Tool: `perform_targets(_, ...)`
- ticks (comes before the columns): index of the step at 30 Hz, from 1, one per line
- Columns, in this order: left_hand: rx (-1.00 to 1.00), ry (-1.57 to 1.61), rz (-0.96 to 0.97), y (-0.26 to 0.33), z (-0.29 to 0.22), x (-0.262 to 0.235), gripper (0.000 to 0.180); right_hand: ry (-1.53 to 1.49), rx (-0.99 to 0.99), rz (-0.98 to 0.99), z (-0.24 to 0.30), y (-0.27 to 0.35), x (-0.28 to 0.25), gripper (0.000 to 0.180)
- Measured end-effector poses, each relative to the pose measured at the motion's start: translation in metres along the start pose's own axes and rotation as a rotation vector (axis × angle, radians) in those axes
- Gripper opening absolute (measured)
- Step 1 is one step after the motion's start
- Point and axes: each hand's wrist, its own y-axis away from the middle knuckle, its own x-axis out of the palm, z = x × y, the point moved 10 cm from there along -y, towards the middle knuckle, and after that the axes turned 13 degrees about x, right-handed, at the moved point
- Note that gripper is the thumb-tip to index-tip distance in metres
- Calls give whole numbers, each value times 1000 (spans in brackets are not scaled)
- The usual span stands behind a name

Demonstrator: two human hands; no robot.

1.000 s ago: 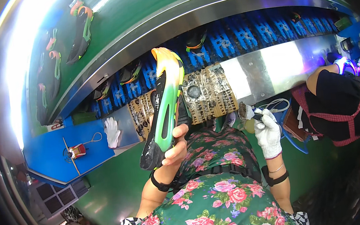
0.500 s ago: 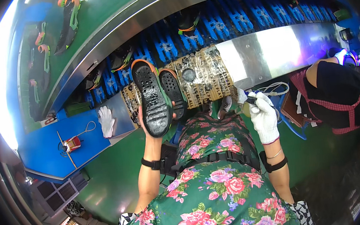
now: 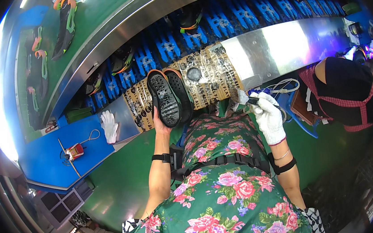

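Observation:
My bare left hand (image 3: 160,121) grips a black shoe sole (image 3: 165,101) with an orange and green edge by its lower end. Its wet-looking, glossy inner face is turned up. A second sole (image 3: 184,96), dotted with small holes, lies close against its right side; whether my fingers also hold that one is hidden. In a white knit glove, my right hand (image 3: 267,111) is closed round the dark handle of a brush (image 3: 252,102). Its pale bristles point left, near the front edge of the tape-covered bench (image 3: 212,76), apart from the soles.
A dark round disc (image 3: 194,74) sits on the taped bench. Beyond runs a conveyor with blue racks (image 3: 220,23) carrying shoe parts. A white glove (image 3: 109,126) and a red-labelled item (image 3: 74,151) lie on the blue table at left. A co-worker (image 3: 346,94) sits at right beside a pale cable (image 3: 284,85).
My left hand has lowered the front sole toward the bench and shifted it right, beside the second sole. My right hand with the brush has moved slightly left.

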Motion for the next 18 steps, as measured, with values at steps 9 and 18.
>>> perform_targets(9,730,-1010,-298,31,-64,-18,44,8,-18,6,0,-4,1,22)
perform_targets(18,1036,-1499,-131,35,-91,88,54,-6,11,56,-2,-6,-6,22)
